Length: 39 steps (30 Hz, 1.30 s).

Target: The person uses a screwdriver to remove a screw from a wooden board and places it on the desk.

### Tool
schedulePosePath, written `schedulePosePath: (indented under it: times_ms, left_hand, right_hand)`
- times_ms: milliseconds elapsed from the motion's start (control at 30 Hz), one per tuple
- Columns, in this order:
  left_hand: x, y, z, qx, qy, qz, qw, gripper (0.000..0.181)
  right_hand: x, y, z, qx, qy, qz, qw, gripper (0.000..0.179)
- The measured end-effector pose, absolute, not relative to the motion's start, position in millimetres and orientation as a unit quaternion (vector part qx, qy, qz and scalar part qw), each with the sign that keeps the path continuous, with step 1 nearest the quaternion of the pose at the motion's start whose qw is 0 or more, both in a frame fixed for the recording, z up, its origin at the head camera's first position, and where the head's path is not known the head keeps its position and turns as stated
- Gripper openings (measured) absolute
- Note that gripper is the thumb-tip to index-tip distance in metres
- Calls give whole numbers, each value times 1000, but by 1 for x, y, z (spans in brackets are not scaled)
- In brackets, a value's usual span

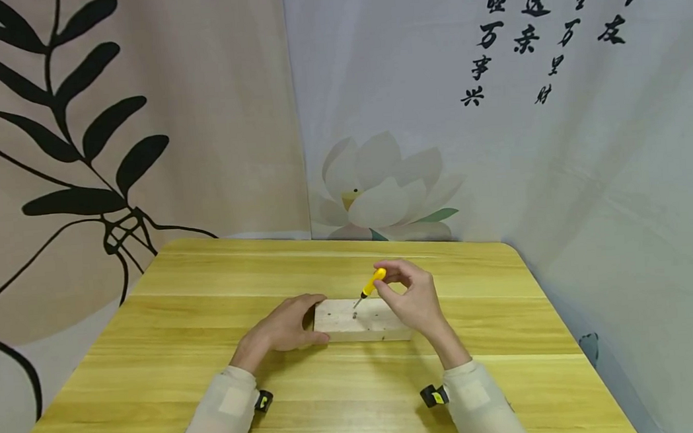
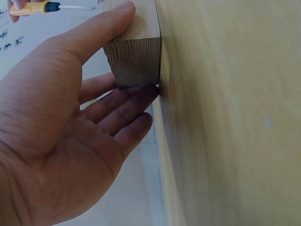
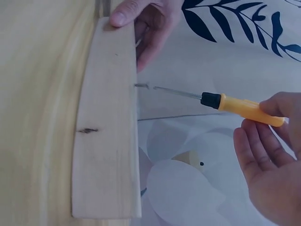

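A pale wooden block (image 1: 362,327) lies lengthwise on the table. My left hand (image 1: 287,325) grips its left end, thumb on the near side and fingers around the far side, as the left wrist view shows with the end grain of the block (image 2: 136,63). From its top face a screw (image 3: 142,85) stands up. My right hand (image 1: 412,296) pinches the handle end of a screwdriver (image 1: 373,283) with a yellow and black handle. Tilted over the block, the screwdriver (image 3: 242,107) points its tip at the screw head, with a small gap between them in the right wrist view.
The wood-grained table (image 1: 207,278) extends around the block on every side. Behind it hangs a printed cloth (image 1: 227,118) with leaves, a lotus flower and black characters. Small dark marks dot the top of the block.
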<state>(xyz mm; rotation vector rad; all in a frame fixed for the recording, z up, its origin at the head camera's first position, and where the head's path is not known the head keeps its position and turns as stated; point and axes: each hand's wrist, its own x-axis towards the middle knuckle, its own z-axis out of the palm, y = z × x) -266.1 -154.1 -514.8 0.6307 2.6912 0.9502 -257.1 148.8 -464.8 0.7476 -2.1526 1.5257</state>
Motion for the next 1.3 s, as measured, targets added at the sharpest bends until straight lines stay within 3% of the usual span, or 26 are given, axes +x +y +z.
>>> schedulePosePath:
  times_ms: [667, 1300]
  left_hand:
    - [-266, -155, -512, 216, 913, 329, 111, 93]
    - [-266, -154, -515, 209, 916, 326, 108, 92]
  right_hand:
    - [-265, 188, -458, 179, -775, 579, 179, 27]
    - [-287, 263, -469, 83, -835, 523, 149, 22]
